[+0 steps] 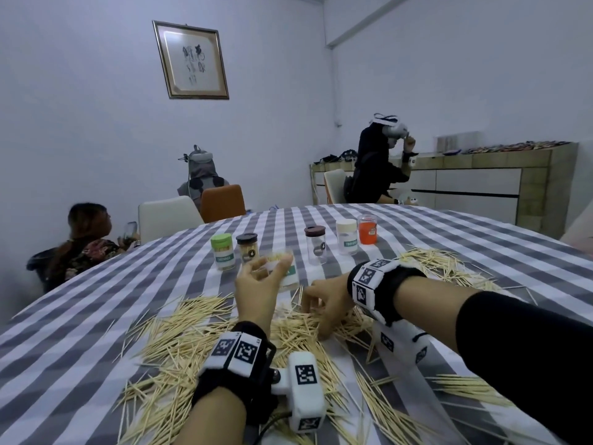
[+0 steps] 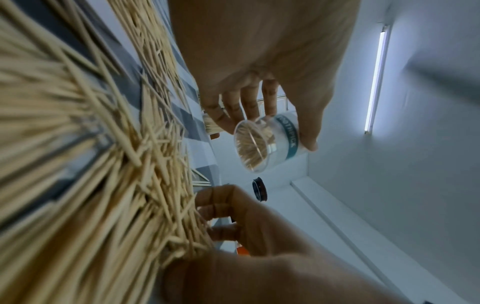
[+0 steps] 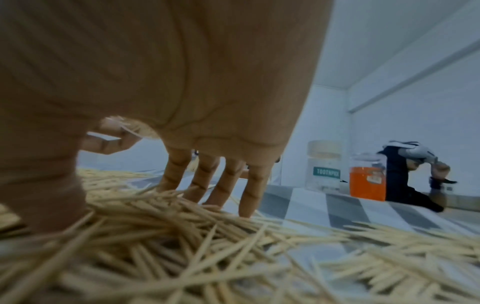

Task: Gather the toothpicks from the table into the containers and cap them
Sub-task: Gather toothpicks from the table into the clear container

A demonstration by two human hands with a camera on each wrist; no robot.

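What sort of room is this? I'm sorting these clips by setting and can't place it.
Probably a home dining room used for recording sessions: a large table under a checked tablecloth, dining chairs, a framed picture on the wall, and a tiled sideboard. Other people wear headsets.

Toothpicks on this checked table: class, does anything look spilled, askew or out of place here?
Yes. Toothpicks lie spilled in loose heaps over the checked tablecloth, with another heap beyond the right hand. The left hand holds an uncapped container, tilted and partly filled. Five capped containers stand upright behind.
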